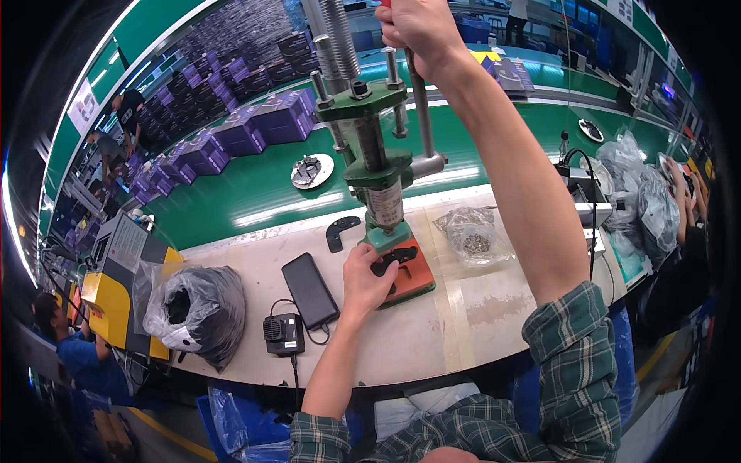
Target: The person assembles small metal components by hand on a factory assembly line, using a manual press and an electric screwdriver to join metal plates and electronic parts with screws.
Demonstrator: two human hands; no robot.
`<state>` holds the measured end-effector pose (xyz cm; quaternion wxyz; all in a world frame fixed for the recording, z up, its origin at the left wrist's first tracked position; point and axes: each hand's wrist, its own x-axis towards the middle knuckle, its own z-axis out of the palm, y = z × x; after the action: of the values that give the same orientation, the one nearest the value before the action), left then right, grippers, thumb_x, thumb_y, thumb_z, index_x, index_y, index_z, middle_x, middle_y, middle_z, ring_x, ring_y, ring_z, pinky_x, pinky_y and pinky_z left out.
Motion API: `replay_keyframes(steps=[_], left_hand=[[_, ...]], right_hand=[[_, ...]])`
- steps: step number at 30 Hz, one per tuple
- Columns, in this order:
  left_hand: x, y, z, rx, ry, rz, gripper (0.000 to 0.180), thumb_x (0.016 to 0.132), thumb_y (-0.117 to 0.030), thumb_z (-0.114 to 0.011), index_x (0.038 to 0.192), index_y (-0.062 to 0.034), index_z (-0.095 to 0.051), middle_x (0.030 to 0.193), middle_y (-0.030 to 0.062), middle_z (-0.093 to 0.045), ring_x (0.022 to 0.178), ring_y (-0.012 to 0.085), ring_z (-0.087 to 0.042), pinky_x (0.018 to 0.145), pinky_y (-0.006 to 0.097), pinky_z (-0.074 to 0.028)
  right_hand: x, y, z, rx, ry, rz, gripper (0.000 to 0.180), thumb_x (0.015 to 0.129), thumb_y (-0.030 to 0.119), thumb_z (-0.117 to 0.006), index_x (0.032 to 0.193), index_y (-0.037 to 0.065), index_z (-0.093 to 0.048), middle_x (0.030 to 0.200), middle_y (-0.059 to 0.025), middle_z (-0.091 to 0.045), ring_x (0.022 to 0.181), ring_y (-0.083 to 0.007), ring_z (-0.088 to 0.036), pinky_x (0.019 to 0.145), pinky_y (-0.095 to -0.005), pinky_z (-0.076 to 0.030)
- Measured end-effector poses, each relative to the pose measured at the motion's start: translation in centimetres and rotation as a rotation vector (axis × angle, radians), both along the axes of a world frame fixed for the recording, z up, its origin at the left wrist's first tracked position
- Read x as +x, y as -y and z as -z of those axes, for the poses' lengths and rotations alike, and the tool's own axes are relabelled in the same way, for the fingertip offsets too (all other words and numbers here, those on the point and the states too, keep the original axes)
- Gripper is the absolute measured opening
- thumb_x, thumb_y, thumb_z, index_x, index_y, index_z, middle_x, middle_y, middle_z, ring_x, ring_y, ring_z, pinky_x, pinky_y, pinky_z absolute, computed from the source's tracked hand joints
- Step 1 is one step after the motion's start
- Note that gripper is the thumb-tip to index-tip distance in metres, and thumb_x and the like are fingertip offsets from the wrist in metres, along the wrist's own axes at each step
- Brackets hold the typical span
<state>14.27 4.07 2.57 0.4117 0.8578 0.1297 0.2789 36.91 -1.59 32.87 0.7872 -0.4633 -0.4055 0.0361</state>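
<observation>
A green hand-operated arbor press (361, 109) stands on the workbench in front of me. My right hand (423, 32) is raised high and wrapped round the press lever (421, 100), whose red end shows by the fingers. Down at the orange base plate (417, 276), my left hand (366, 279) pinches a small black plastic part (395, 258). That part lies directly beneath the pale green press head (388, 236); whether the two touch is hard to make out. Left of the press, a curved black piece (340, 231) rests on the bench.
A plastic bag of small metal parts (476, 241) lies right of the press. A black phone-like device (309, 290), a small black box (283, 333) and a bulky bag (202, 312) sit left. Behind, the green conveyor (270, 202) carries purple boxes (245, 130) and a white disc (324, 167).
</observation>
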Motion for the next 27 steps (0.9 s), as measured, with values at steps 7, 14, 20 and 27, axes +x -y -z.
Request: replay_keyframes(steps=[7,14,20,27], left_hand=[[0.0,-0.01,0.01,0.017,0.013,0.001,0.03,0.076,-0.014,-0.081,0.102,0.0007,-0.075,0.088,0.0135,-0.065,0.084,0.0283,-0.065,0.078,0.039,-0.054],[-0.11,0.15,-0.38,0.004,-0.021,0.001,0.031,0.076,-0.013,-0.081,0.103,0.0014,-0.075,0.089,0.0141,-0.065,0.084,0.0286,-0.065,0.079,0.039,-0.054],[-0.24,0.09,-0.37,-0.009,-0.022,0.003,0.03,0.077,-0.012,-0.081,0.103,0.0015,-0.075,0.089,0.0139,-0.065,0.084,0.0284,-0.065,0.078,0.039,-0.054],[-0.33,0.21,-0.8,0.011,-0.024,0.0,0.03,0.077,-0.012,-0.08,0.103,0.0015,-0.075,0.089,0.0134,-0.066,0.084,0.0276,-0.066,0.079,0.039,-0.054]], right_hand=[[-0.01,-0.08,-0.11,0.0,0.016,-0.02,0.022,0.107,0.022,-0.054,0.088,0.014,-0.062,0.062,0.0067,-0.045,0.044,-0.0029,-0.032,0.04,-0.0238,-0.021],[-0.17,0.01,-0.01,0.013,0.003,0.003,0.021,0.105,0.02,-0.056,0.086,0.013,-0.061,0.062,0.0063,-0.045,0.044,-0.0032,-0.033,0.04,-0.0238,-0.023],[-0.61,0.09,-0.24,0.03,-0.002,0.037,0.02,0.101,0.019,-0.06,0.082,0.013,-0.061,0.062,0.0046,-0.048,0.043,-0.0041,-0.035,0.04,-0.0241,-0.024],[-0.53,0.11,-0.56,0.022,-0.008,0.039,0.022,0.098,0.018,-0.062,0.076,0.012,-0.06,0.06,0.0046,-0.047,0.044,-0.0038,-0.035,0.04,-0.0241,-0.024]])
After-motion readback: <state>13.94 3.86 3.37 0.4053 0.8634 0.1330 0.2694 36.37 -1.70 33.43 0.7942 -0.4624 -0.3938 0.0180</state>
